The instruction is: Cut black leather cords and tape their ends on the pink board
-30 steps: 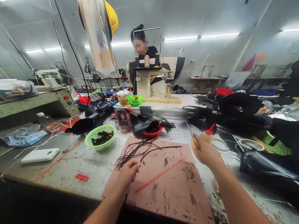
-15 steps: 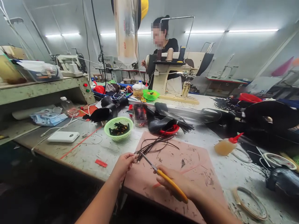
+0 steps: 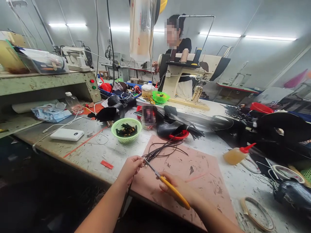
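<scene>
My left hand (image 3: 132, 168) is closed in a pinch on a thin black cord (image 3: 130, 187), whose tail hangs down past the table edge. In my right hand (image 3: 178, 186) is a pair of scissors (image 3: 173, 191) with yellow handles. Their narrow blades point up and left, and the tips meet the fingertips of my left hand. The blades look nearly closed. A bundle of dark cords (image 3: 162, 150) lies just beyond both hands on the pink mat (image 3: 206, 168). Exactly where the blades touch the cord is too small to tell.
A green basket (image 3: 126, 139) of small black pieces stands behind my left hand. To the right are a glue bottle (image 3: 236, 155) and a tape roll (image 3: 257, 213). A power bank (image 3: 67, 134) lies left. A co-worker (image 3: 186, 45) is behind a sewing machine (image 3: 175, 81).
The whole view has shifted slightly, with most things now a little further right. Both hands keep nearly the same pose, the scissor tips still at the left fingertips.
</scene>
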Available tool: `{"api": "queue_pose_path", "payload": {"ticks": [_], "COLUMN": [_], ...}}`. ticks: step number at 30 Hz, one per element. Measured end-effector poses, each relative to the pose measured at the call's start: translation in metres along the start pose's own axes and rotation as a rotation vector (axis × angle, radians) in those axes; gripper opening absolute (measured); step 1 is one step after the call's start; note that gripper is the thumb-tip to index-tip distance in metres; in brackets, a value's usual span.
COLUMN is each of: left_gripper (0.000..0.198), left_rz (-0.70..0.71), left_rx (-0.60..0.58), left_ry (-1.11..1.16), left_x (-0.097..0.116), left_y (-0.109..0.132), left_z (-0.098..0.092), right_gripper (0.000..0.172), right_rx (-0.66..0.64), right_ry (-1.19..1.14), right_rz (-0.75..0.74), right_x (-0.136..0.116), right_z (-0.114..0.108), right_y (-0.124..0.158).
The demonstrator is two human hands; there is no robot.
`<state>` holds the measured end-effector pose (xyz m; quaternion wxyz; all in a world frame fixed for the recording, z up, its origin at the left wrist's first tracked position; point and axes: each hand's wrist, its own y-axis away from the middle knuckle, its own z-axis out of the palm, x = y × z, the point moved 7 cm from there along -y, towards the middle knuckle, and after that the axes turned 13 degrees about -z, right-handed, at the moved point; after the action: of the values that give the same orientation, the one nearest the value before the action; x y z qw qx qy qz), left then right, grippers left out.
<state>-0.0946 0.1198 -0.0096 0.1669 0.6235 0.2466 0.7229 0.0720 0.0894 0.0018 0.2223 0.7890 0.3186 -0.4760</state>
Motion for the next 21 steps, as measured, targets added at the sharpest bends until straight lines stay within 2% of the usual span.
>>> {"api": "queue_pose_path", "payload": {"ticks": [6,13,17,19,21], "left_gripper": [0.020,0.022,0.024,0.025,0.026], "left_rz": [0.003,0.011,0.028,0.027,0.014], "left_rx": [-0.004,0.023,0.046,0.022,-0.040], "left_ry": [-0.008,0.025,0.038,0.023,-0.017], "left_x": [0.000,-0.002,-0.001,-0.001,-0.003], "left_y": [-0.002,-0.007,-0.004,0.001,0.009], "left_z": [-0.002,-0.008,-0.014,-0.009,0.006], "right_gripper": [0.043,0.038,0.030,0.026,0.038], "right_rx": [0.022,0.101,0.138,0.194,0.311], "right_ry": [-0.013,-0.072,-0.130,-0.202,-0.282], "right_rz": [0.035,-0.076,-0.070,-0.038,-0.042], "right_x": [0.005,0.006,0.002,0.004,0.005], "right_z": [0.003,0.012,0.011,0.007,-0.002], "right_y": [-0.002,-0.016,-0.015,-0.011,-0.007]}}
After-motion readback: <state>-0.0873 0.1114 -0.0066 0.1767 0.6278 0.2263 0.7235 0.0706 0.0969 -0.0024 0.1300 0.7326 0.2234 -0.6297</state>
